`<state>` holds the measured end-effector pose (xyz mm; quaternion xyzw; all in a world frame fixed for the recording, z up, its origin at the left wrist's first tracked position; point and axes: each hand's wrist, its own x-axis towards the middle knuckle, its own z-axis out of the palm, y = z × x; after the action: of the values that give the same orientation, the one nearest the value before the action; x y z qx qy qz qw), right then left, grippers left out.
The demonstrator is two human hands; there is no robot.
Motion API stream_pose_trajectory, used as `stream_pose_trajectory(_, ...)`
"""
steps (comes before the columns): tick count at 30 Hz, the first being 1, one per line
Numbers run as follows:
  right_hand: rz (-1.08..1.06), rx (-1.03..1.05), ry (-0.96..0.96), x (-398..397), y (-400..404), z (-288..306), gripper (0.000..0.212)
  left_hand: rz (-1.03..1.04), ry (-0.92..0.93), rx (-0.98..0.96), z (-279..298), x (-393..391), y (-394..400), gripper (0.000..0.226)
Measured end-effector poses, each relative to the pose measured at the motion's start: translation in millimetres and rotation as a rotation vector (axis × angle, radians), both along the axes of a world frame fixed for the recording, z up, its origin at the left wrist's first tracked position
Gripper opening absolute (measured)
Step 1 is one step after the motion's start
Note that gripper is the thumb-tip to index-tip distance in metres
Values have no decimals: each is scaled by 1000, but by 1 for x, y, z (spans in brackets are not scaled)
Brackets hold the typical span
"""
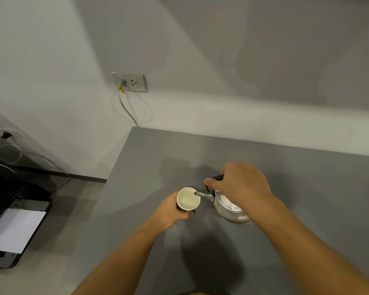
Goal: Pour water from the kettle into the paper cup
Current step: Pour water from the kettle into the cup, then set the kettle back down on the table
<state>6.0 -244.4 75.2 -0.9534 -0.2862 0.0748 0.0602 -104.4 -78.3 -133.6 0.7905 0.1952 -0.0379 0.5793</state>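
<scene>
We see the paper cup [188, 199] upright on the grey bench [285, 167], its white inside pale; whether water lies in it we cannot tell. The metal kettle [230, 209] sits tilted just beside it, spout [202, 195] reaching over the cup's rim. Our left hand [170, 209] has its grip wrapped round the cup's dark wall. Our right hand [241, 184] has its grip clamped on the kettle's black handle [216, 178]. The wall socket [130, 82] bears small writing we cannot read.
</scene>
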Motion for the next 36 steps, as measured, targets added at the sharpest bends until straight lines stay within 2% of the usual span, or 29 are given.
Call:
stream_pose_trajectory(7, -50, 41, 45, -6, -20, 3, 51, 57, -1, -57, 7, -10, -3, 65)
stream_pose_trajectory(14, -107, 113, 40, -8, -40, 0, 51, 110, 23, 2, 22, -20, -9, 77)
stream_pose_trajectory(16, -115, 133, 48, -7, -45, 0, 51, 135, 32, 20, 28, -22, -12, 68)
stream_pose_trajectory(20, -138, 171, 86, -2, -51, 0, 53, 207, 42, 45, 42, -18, -15, 35)
stream_pose_trajectory(22, -151, 186, 114, 4, -53, 0, 55, 231, 50, 77, 48, -13, -14, 30)
stream_pose_trajectory(33, -201, 350, 193, 60, -55, -5, 66, 235, 105, 222, 57, 43, 12, 39)
stream_pose_trajectory(36, -193, 368, 198, 86, -50, -8, 75, 215, 98, 274, 58, 62, 21, 42)
